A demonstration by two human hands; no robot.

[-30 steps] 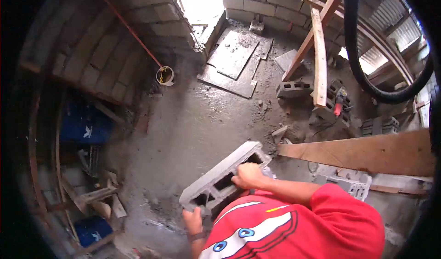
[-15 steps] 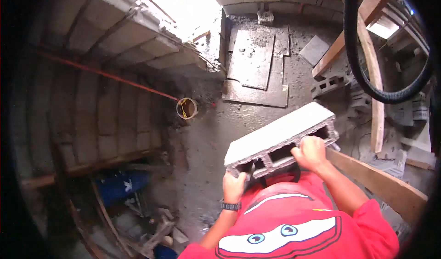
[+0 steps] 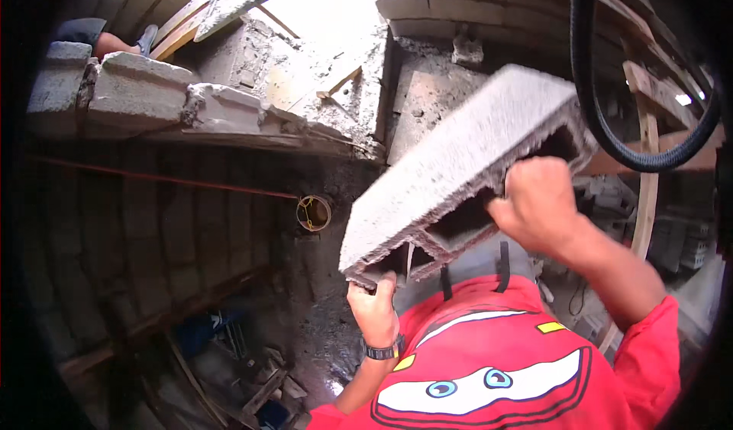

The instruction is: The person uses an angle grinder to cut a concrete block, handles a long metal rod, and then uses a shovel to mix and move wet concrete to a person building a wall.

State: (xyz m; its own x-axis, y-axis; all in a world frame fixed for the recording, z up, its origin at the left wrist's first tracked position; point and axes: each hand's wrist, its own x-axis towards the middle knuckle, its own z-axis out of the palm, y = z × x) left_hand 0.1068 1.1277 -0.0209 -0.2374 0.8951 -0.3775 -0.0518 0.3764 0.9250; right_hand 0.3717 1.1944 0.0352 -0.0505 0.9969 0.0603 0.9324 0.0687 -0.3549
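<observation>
A grey hollow concrete block (image 3: 458,163) is held up in front of my chest, tilted so its right end stands higher than its left. My right hand (image 3: 538,201) is closed round a web between the block's hollow cells. With its thumb over the rim, my left hand (image 3: 374,308) grips the lower left end. The left fingers under the block are hidden.
A rough-topped block wall (image 3: 153,98) rises on the left, with another person's leg (image 3: 111,45) beyond it. A round bucket (image 3: 313,212) with a yellow cord is below. A black hose loop (image 3: 657,164) hangs at right, near wooden posts (image 3: 646,186).
The concrete block has been raised closer and tilted more steeply, right end up, with both hands on it. The view has shifted, bringing the wall's top and a person's leg into sight.
</observation>
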